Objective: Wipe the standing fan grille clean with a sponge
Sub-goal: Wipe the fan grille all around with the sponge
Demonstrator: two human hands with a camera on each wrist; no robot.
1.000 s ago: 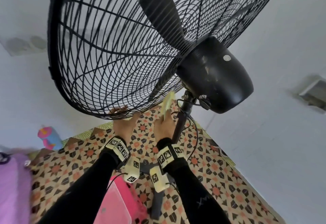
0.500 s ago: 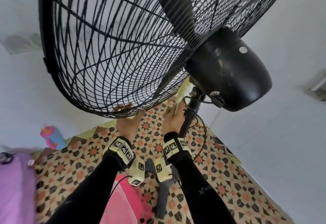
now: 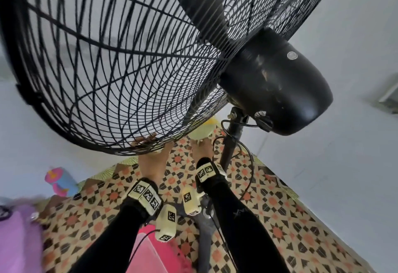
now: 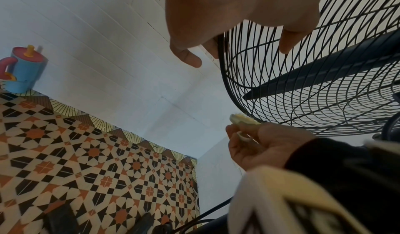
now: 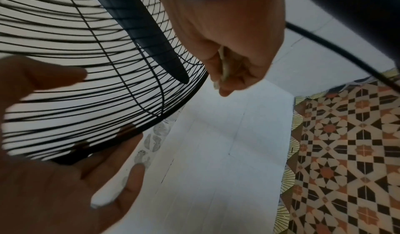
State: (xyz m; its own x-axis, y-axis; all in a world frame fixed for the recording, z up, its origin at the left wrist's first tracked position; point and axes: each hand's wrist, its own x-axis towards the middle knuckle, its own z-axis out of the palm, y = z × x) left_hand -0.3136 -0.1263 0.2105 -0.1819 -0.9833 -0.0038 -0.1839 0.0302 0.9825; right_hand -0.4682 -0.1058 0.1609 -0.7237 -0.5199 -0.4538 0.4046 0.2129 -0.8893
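The fan grille (image 3: 112,74) is a big domed cage of thin black wire, ribs running out from the hub with finer rings crossing them, and it's seen from underneath, filling the top of the head view. A broad matte black blade (image 3: 193,3) is visible inside it, and the glossy, rounded motor housing (image 3: 273,81) is mounted behind on a dark pole (image 3: 230,143) with a thin black cable (image 3: 247,165) looped around it.

The lower rim is gripped by the left hand (image 3: 154,160): fingers are hooked over the thick outer ring, the thumb is laid against the wires. A pale yellow sponge (image 3: 203,129), soft and a bit frayed at the edge, is pinched in the curled fingers of the right hand (image 3: 201,146) and is held right at the bottom wires, near the pole. Actual contact with the wire can't be made out.

Below, the floor (image 3: 280,219) is covered in a star-patterned tile look in cream, black and orange. A blue plastic cup with a pink handle (image 4: 21,69) is parked by the white wall.
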